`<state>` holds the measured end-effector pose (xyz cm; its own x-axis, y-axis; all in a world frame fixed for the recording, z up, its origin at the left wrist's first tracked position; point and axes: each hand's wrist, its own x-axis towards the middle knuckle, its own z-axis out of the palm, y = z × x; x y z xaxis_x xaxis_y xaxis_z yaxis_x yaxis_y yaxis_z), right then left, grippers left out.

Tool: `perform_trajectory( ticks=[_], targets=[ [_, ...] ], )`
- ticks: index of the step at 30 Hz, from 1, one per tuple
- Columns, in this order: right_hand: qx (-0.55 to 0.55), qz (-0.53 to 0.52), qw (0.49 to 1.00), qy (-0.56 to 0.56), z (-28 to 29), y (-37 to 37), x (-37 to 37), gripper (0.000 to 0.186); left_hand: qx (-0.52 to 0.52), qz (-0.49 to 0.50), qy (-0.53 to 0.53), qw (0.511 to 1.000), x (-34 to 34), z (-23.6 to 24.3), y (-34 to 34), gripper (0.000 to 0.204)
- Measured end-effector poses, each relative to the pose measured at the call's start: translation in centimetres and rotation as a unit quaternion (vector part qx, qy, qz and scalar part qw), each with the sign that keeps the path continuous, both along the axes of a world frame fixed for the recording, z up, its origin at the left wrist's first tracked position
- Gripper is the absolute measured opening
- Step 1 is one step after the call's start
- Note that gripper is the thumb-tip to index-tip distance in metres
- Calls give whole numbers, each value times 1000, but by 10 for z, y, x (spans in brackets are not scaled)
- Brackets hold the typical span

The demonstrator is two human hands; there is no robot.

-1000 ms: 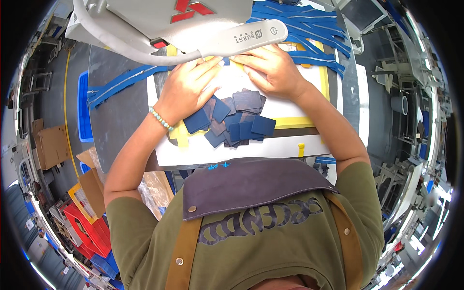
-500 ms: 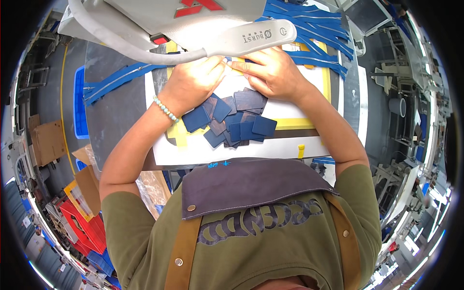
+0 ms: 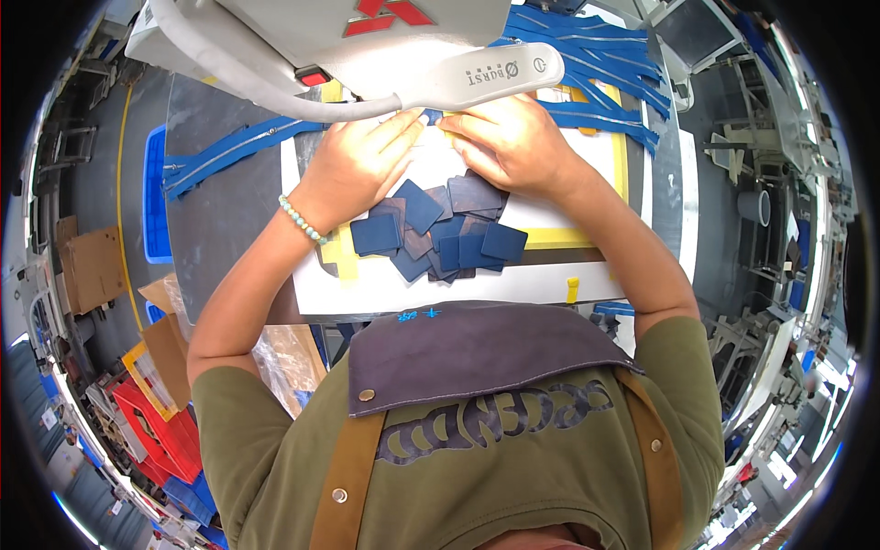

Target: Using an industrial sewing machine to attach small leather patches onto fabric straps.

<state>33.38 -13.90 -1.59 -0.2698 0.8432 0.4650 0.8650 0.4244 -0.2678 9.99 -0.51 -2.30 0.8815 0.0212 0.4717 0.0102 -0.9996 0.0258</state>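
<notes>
My left hand [image 3: 361,159] lies with its fingers stretched out and together, tips beside a small blue piece [image 3: 431,116] under the sewing machine [image 3: 302,41]. From the other side, the fingers of my right hand [image 3: 516,145] reach toward the same piece, thumb apart; the lamp hides part of this hand. A blue zipper [image 3: 240,137] runs from the left to behind my left hand. Below both hands lies a loose pile of dark blue rectangular patches [image 3: 422,209], some showing a brownish side.
A white gooseneck lamp [image 3: 490,73] hangs over my hands. Several blue zippers [image 3: 596,50] lie fanned at the back right. White sheet [image 3: 367,295] with yellow tape [image 3: 559,238] covers the tabletop [image 3: 220,220]. At left are a blue bin [image 3: 158,197] and cardboard [image 3: 92,266].
My left hand has shifted slightly, its fingers straighter and flatter. My right fingertips have drawn a little to the right. A patch at the pile's left edge has turned slightly.
</notes>
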Motion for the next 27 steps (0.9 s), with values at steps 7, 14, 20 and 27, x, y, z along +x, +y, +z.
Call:
perform_trajectory(
  ticks=[7,14,20,27],
  targets=[
    [-20,6,1000,2,1,-2,1,31,-45,-15,23,999,-7,-4,4,33],
    [-30,2,1000,1,1,-3,0,32,14,-39,18,999,-2,4,8,30],
    [-35,2,999,11,-2,-3,1,33,0,-34,58,998,1,13,7,35],
    [-36,-4,999,-9,3,-10,4,35,-62,-15,76,995,5,16,6,39]
  ],
)
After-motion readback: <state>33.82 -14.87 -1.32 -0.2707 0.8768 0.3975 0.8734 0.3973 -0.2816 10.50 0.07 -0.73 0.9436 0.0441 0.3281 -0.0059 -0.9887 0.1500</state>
